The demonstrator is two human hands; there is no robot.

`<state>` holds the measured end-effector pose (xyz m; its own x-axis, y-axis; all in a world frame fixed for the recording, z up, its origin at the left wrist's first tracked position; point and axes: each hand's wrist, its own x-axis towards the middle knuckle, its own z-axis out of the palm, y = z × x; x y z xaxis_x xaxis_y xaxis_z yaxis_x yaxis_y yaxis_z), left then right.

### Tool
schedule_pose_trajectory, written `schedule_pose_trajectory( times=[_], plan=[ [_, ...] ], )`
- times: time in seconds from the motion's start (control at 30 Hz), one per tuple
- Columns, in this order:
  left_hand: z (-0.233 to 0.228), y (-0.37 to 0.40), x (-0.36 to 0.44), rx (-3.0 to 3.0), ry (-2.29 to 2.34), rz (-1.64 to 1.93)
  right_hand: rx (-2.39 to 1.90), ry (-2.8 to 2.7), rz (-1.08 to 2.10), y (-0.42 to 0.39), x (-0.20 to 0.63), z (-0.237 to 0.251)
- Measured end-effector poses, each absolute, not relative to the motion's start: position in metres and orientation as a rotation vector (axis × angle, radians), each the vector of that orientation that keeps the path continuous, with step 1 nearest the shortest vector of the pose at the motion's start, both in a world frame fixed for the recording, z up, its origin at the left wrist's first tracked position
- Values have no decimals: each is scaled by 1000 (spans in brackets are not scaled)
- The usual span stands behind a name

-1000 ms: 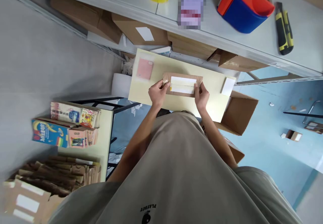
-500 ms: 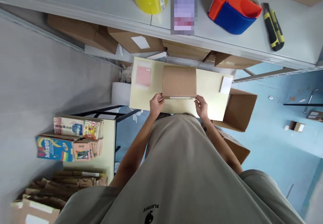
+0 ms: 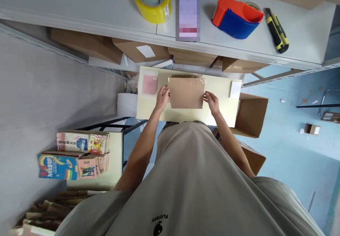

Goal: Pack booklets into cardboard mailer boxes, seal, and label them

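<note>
Flanking a brown carton [image 3: 186, 93], the left hand [image 3: 162, 97] and the right hand [image 3: 212, 102] have bent fingers at its left and right sides; whether either grasps it or merely touches cannot be told. Carton located midway along the cream worktop [image 3: 220, 113], between far and near edges; whether it sits flat or is tipped up is unclear. Clear tape shows at its far right corner. At the worktop's far left corner: a pink rectangular item [image 3: 150, 84]. At the far right corner: a white stack [image 3: 235, 89]. An open box [image 3: 252, 117] stands beside the right edge. Along the shelf's [image 3: 79, 5] front edge: yellow tape roll [image 3: 156, 14], blurred-out rectangular item [image 3: 187, 16], orange-and-blue dispenser [image 3: 236, 22], cutter [image 3: 277, 32].
</note>
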<state>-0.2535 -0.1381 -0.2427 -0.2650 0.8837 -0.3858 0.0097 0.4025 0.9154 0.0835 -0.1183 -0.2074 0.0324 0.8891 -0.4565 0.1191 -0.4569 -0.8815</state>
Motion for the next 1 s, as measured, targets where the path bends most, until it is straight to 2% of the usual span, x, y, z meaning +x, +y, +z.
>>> schedule_pose_trajectory(
  times=[0.17,0.27,0.47,0.63,0.83,1.0],
  plan=[
    [-193,-154,-264,663,1536,1097,-1594,-1072,1402,-131,93,-159],
    [-184,-163,-257,683,1601,1020,-1624,-1121,1445,-139,91,-154],
    [-201,-166,-236,810,1868,699,-2002,-1261,1555,-137,75,-186],
    [-206,-166,-244,753,1822,801,-2020,-1228,1594,-130,77,-199],
    [-218,-166,-257,437,1795,903,-1771,-928,1650,-135,101,-211],
    [-231,-164,-255,458,1789,942,-1800,-947,1610,-142,109,-223]
  ],
)
